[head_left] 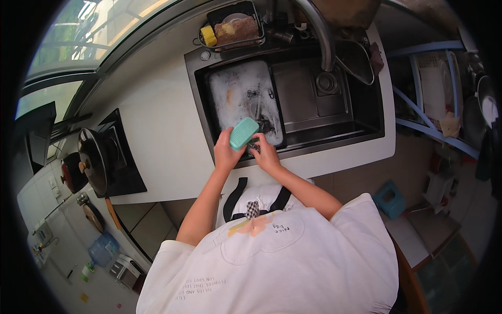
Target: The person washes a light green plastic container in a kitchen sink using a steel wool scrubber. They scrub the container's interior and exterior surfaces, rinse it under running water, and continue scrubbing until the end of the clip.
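Note:
Gripped in my left hand (226, 154) is a small teal plastic basket (244, 132) with a perforated face, tilted over the near edge of the sink. My right hand (267, 152) is just beside it, fingers curled around a dark, wiry scouring pad (254, 146), partly hidden by the fingers. Beyond both hands, a rectangular basin (277, 103) of white suds (231, 84) sits in the left part of the dark sink (298, 114). Several utensils or dishes (257, 108) show through the foam, too covered to name.
A metal faucet (323, 39) arches over the right part of the sink, near the drain (326, 83). Behind the basin a wire caddy (239, 46) holds a yellow sponge (208, 36) and a brown cloth (237, 32). A lidded pan (93, 161) stands on the cooktop (127, 165) at left.

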Action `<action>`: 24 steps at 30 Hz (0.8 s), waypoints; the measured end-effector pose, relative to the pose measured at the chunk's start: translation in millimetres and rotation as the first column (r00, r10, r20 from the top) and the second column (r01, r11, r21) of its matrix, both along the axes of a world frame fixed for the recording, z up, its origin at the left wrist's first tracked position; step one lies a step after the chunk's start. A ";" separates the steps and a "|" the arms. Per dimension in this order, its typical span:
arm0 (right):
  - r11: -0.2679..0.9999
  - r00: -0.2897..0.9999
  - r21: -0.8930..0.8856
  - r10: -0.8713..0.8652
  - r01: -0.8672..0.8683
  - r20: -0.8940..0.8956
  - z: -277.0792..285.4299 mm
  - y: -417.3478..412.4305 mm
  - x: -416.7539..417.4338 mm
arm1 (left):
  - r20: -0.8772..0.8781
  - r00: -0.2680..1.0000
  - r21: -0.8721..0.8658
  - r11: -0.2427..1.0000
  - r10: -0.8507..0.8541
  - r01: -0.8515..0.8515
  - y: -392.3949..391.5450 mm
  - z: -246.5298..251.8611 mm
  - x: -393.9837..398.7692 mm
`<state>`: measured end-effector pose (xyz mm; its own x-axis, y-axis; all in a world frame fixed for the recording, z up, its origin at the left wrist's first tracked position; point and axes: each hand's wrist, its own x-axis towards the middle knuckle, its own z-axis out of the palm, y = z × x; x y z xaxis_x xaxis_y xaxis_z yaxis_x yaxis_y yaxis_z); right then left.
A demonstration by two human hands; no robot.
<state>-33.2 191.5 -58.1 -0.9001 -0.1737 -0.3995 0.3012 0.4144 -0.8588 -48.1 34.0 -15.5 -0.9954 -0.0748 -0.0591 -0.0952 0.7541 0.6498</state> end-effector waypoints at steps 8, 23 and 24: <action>0.885 0.925 0.452 0.255 -0.107 -0.280 -37.3 9.7 -41.9 | -0.002 1.000 -0.057 0.998 0.005 -0.006 5.2 -1.8 2.0; 0.976 0.969 0.212 -0.002 0.056 -0.249 -53.5 1.0 -76.3 | -0.014 1.000 -0.058 0.998 0.006 -0.007 12.0 -1.2 -6.2; 0.975 0.972 0.221 0.031 0.021 -0.232 -53.5 -2.0 -72.6 | -0.033 0.999 -0.074 0.997 -0.015 0.013 10.7 -6.2 -4.7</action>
